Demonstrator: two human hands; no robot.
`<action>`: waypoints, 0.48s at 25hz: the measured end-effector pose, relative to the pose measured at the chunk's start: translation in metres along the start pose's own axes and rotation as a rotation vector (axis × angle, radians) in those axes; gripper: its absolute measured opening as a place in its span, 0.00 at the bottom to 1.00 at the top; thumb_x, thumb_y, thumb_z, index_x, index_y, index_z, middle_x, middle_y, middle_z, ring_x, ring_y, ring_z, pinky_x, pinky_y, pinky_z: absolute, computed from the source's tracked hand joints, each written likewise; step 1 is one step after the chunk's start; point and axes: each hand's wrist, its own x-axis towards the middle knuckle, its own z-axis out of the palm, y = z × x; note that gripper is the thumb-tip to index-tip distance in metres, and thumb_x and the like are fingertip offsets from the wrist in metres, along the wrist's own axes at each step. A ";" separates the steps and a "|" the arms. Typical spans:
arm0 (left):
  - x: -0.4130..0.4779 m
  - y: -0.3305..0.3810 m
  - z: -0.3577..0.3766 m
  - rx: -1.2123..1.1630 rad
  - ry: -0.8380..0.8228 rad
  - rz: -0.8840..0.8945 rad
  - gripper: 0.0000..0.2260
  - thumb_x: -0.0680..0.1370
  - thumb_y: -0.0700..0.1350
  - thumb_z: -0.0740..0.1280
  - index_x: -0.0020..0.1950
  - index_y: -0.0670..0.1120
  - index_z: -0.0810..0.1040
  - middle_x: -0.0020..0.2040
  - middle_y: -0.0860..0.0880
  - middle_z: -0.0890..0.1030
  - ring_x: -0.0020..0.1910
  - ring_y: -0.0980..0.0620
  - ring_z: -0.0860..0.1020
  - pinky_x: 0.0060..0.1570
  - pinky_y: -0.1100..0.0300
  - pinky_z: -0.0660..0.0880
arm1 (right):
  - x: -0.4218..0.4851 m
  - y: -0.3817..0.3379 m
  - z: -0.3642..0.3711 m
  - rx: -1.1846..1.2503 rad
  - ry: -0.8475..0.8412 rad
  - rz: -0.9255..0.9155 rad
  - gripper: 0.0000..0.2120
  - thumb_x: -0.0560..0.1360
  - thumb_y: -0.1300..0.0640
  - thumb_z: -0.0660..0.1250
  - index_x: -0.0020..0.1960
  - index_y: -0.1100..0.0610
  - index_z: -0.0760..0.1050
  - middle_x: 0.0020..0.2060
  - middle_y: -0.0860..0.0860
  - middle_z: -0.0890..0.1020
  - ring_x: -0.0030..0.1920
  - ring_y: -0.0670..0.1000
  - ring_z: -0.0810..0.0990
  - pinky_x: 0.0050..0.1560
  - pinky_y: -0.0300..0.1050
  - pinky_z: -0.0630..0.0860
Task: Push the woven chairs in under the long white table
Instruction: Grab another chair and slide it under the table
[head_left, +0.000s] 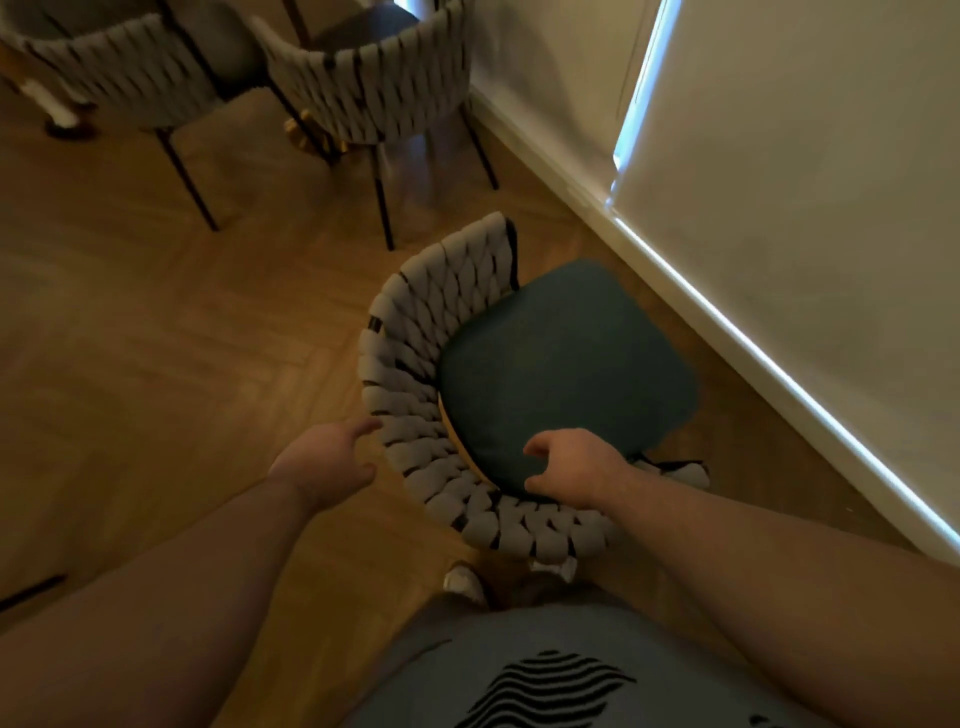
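Note:
A woven chair (415, 322) with a grey braided back and a dark teal seat cushion (561, 364) stands on the wooden floor right in front of me. Its seat faces the long white table (779, 156), whose lit edge runs diagonally down the right side. The seat's front corner is close to that edge. My left hand (327, 457) is just outside the left of the chair back, fingers loosely extended towards the weave, apart from it or barely touching. My right hand (566, 467) hovers over the rear of the cushion with fingers loosely curled, holding nothing; its wrist crosses the back rim.
Two more woven chairs (374, 88) (130, 78) stand at the top of the view on thin black legs, the right one near the table's far end. Open wooden floor (156, 338) spreads to the left. My feet are directly behind the near chair.

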 end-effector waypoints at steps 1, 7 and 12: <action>0.014 0.007 -0.004 -0.002 0.004 0.034 0.30 0.78 0.49 0.72 0.80 0.56 0.69 0.68 0.48 0.81 0.54 0.48 0.82 0.50 0.54 0.78 | 0.008 0.005 -0.006 -0.002 -0.011 0.021 0.27 0.79 0.46 0.72 0.76 0.47 0.73 0.69 0.48 0.79 0.67 0.50 0.77 0.67 0.49 0.76; 0.084 0.030 -0.023 0.152 -0.119 0.235 0.33 0.77 0.49 0.73 0.81 0.55 0.67 0.76 0.50 0.73 0.72 0.48 0.74 0.65 0.54 0.76 | 0.037 0.002 -0.011 0.125 0.023 0.145 0.28 0.77 0.44 0.73 0.75 0.48 0.73 0.68 0.47 0.79 0.67 0.50 0.78 0.67 0.49 0.76; 0.155 0.005 -0.058 0.455 -0.273 0.431 0.30 0.79 0.54 0.70 0.80 0.60 0.66 0.73 0.49 0.74 0.68 0.47 0.75 0.61 0.53 0.77 | 0.060 -0.039 0.016 0.275 0.024 0.276 0.32 0.76 0.43 0.74 0.77 0.49 0.72 0.71 0.48 0.78 0.70 0.51 0.76 0.70 0.49 0.74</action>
